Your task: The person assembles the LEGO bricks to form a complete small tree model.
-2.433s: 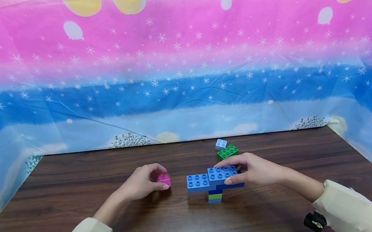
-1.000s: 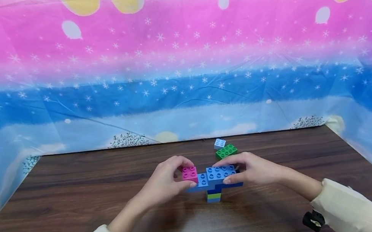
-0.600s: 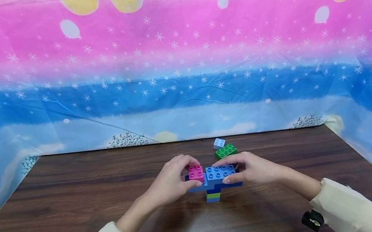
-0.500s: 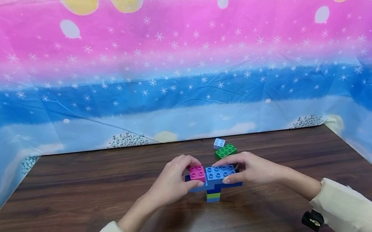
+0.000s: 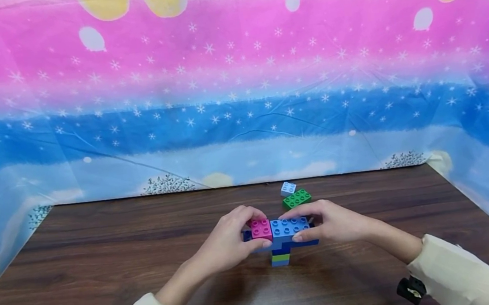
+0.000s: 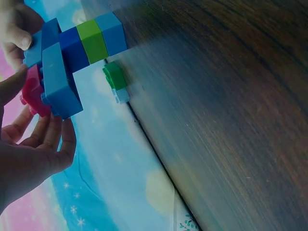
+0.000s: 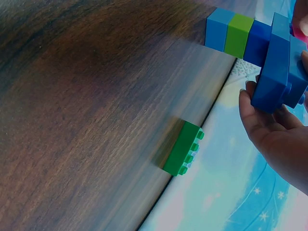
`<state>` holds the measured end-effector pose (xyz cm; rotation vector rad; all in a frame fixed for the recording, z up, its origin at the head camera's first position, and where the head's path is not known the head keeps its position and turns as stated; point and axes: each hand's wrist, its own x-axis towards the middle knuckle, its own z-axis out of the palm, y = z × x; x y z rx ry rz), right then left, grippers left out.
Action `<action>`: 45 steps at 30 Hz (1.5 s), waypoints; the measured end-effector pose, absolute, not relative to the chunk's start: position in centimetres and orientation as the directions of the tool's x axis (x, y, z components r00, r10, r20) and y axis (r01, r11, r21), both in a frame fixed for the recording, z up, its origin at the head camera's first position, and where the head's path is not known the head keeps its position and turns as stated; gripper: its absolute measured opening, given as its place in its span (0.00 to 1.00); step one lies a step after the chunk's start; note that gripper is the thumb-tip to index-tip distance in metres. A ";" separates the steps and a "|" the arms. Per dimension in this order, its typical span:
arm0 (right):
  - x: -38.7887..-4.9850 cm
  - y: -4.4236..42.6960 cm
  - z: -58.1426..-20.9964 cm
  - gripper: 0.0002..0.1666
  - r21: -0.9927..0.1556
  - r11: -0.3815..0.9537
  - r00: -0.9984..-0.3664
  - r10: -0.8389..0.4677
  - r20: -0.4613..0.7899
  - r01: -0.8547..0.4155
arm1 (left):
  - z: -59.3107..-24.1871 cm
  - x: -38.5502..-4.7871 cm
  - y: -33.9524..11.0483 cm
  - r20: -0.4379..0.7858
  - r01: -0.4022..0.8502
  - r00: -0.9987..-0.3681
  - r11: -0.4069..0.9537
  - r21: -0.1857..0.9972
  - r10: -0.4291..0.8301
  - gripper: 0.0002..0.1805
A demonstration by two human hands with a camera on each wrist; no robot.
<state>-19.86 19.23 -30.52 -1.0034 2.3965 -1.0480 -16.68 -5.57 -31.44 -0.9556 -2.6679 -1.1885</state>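
In the head view my left hand (image 5: 223,240) pinches a pink toy brick (image 5: 261,230) between thumb and fingers, on the left arm of a T-shaped brick build. Beside it, my right hand (image 5: 340,223) grips the light blue brick (image 5: 289,227) on top. A narrow column with a lime green brick (image 5: 281,258) stands beneath on the table. Seen from the left wrist, the pink brick (image 6: 34,91) lies against the studs of a blue brick (image 6: 60,79); some studs still show beside it. From the right wrist, curled fingers support a dark blue brick (image 7: 272,67).
Behind the build, a green brick (image 5: 297,198) and a pale blue brick (image 5: 288,188) lie on the dark wooden table (image 5: 143,219). A patterned cloth (image 5: 241,122) hangs along the table's back edge.
The left hand has carried the pink brick rightward from the table onto the build, then slid it up against the top light blue brick. The right hand has kept its grip throughout.
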 end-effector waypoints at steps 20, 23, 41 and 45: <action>-19.8 19.2 -30.5 0.25 -0.751 0.468 -0.688 -0.725 -0.025 -0.466 | -31.8 -16.8 -6.3 0.185 0.478 -0.818 0.465 0.745 0.545 0.13; -19.9 19.2 -30.5 0.25 -0.753 0.469 -0.689 -0.724 -0.028 -0.462 | -31.9 -16.8 -6.3 0.183 0.475 -0.817 0.459 0.751 0.547 0.13; -20.0 19.2 -30.7 0.24 -0.756 0.456 -0.679 -0.734 -0.021 -0.470 | -32.0 -16.9 -6.2 0.213 0.498 -0.803 0.430 0.753 0.557 0.11; -20.0 19.2 -30.7 0.24 -0.756 0.454 -0.677 -0.736 -0.019 -0.472 | -32.0 -16.9 -6.2 0.222 0.503 -0.802 0.427 0.751 0.555 0.10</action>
